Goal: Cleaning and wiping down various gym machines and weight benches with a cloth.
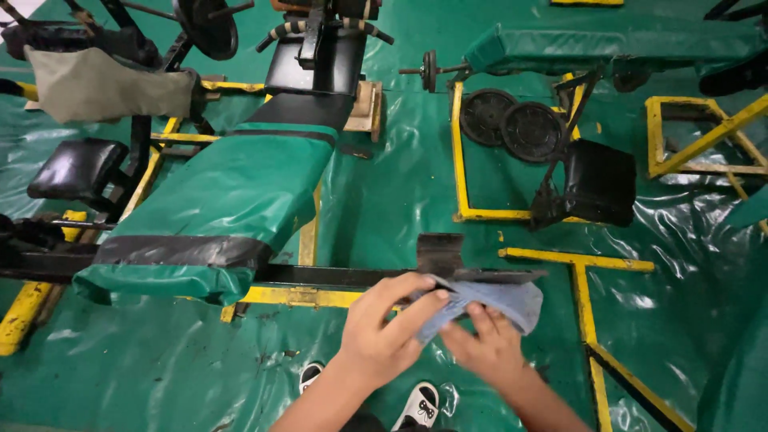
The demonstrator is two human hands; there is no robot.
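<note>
Head view looks down on a gym floor point(384, 200) covered in shiny green sheeting, with both bare hands meeting low in the middle. Left hand point(382, 330) and right hand point(485, 346) share a grey-blue cloth point(504, 302). The left hand's fingers point(416, 308) are curled closed over the cloth's near edge, thumb on top. The right hand's fingers point(480, 320) are bent up into the cloth from below, pinching it too. The cloth is bunched between them and hangs in the air, just in front of a black steel bar point(336, 276) that runs across the frame at that height.

Behind the bar, to the left, sits a long padded bench point(232, 192) wrapped in green with black bands, resting on a yellow frame point(308, 298). Further left is a small black seat pad point(76, 168). Two round weight plates point(512, 124) lie flat inside another yellow frame at upper right, near a black pad point(596, 180). Below the hands, the toes of black-and-white shoes point(420, 404) show on the floor.
</note>
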